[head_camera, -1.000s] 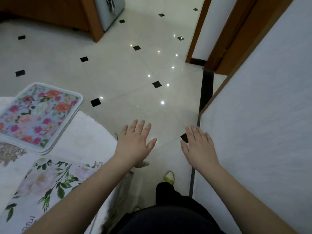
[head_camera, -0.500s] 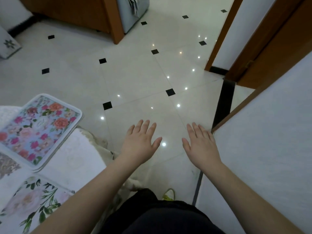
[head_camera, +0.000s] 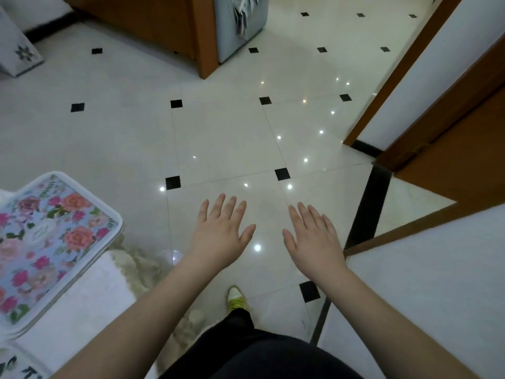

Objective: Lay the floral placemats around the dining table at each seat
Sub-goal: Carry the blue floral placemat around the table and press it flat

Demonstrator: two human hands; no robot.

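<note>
- Now, both hands are spread flat and hold nothing, left hand (head_camera: 222,233) and right hand (head_camera: 313,242), out over the floor (head_camera: 218,138).
- One floral placemat (head_camera: 49,239) lies square on the surface (head_camera: 82,302), near left, likely marking a seat.
- A second placemat (head_camera: 13,365) peeks in at the near-left corner: two counted.

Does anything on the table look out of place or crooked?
Nothing is spilled or damaged. The floral placemats lie stacked near the table's edge, one corner reaching the tablecloth border. Both hands, left and right, hover empty over the floor.
</note>
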